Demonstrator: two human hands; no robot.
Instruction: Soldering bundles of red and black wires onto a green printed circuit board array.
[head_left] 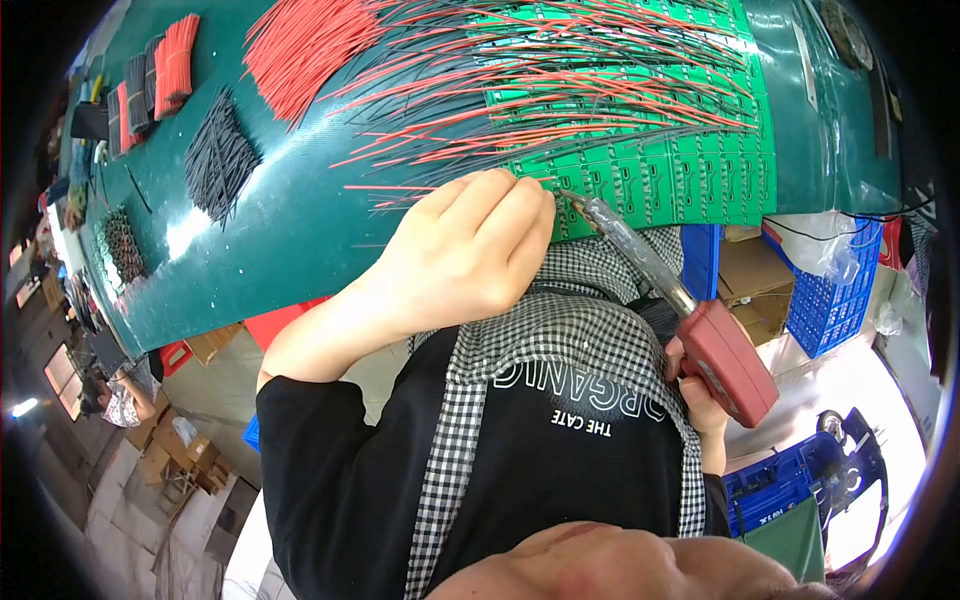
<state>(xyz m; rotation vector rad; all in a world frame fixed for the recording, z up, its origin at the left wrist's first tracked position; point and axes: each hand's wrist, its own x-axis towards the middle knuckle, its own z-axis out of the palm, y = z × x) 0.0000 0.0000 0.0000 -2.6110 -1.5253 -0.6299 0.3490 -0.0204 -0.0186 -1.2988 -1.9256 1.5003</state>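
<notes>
My left hand (465, 240) is closed in a pinch at the near edge of the green circuit boards (655, 185), with a thin red wire (390, 187) running out from it to the left. In my right hand (700, 400) is a soldering gun (730, 360) with a dark red body and a long metal barrel. The gun's tip meets the board area right beside my left fingertips; whether it touches the wire I cannot tell. Many red and black wires (560, 80) lie across the rows of boards, their free ends pointing left.
Loose red wires (310, 50) and black wires (220, 155) lie in piles on the green table (290, 190), with bundled red wires (175, 65) at far left. A blue crate (830, 290) and a cardboard box (752, 280) stand below at right. Another person (125, 400) is at far left.
</notes>
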